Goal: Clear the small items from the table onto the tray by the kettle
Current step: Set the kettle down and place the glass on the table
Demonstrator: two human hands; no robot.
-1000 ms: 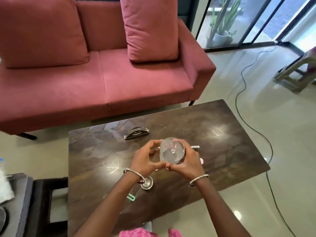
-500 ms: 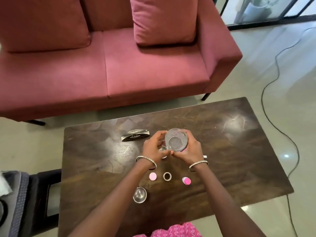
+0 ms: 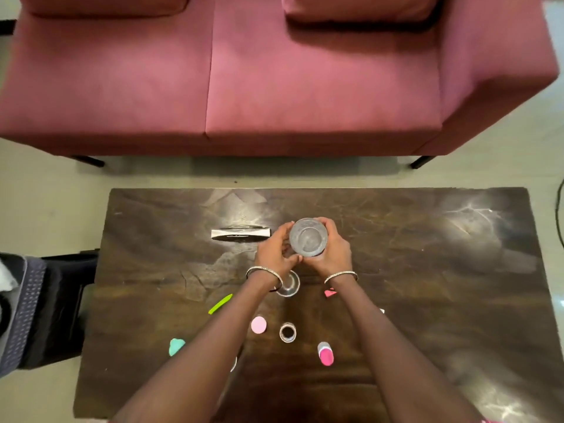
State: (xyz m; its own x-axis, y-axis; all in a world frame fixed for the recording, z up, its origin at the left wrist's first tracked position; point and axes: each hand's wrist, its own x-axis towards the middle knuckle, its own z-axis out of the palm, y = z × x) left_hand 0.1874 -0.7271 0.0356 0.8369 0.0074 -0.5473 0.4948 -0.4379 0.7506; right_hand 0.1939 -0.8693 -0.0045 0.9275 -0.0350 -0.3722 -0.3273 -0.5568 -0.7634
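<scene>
A clear glass jar (image 3: 308,237) stands upright over the middle of the dark table (image 3: 427,270). My right hand (image 3: 331,250) grips its right side and my left hand (image 3: 276,250) curls round its left side. Small items lie nearer me: a round metal lid (image 3: 291,285), a green clip (image 3: 220,303), a pink disc (image 3: 258,324), a silver ring (image 3: 287,332), a pink-capped tube (image 3: 325,353), a teal piece (image 3: 176,346) and a pink scrap (image 3: 330,292). No tray or kettle is in view.
A shiny silver case (image 3: 241,233) lies left of my hands. A red sofa (image 3: 274,74) stands beyond the table. A dark side stand with grey cloth (image 3: 39,309) sits at the left edge. A black cable (image 3: 559,215) runs along the floor at right.
The view has tilted down and more small items on the near table have come into sight. Both hands still hold the jar, which now sits upright rather than tilted toward me.
</scene>
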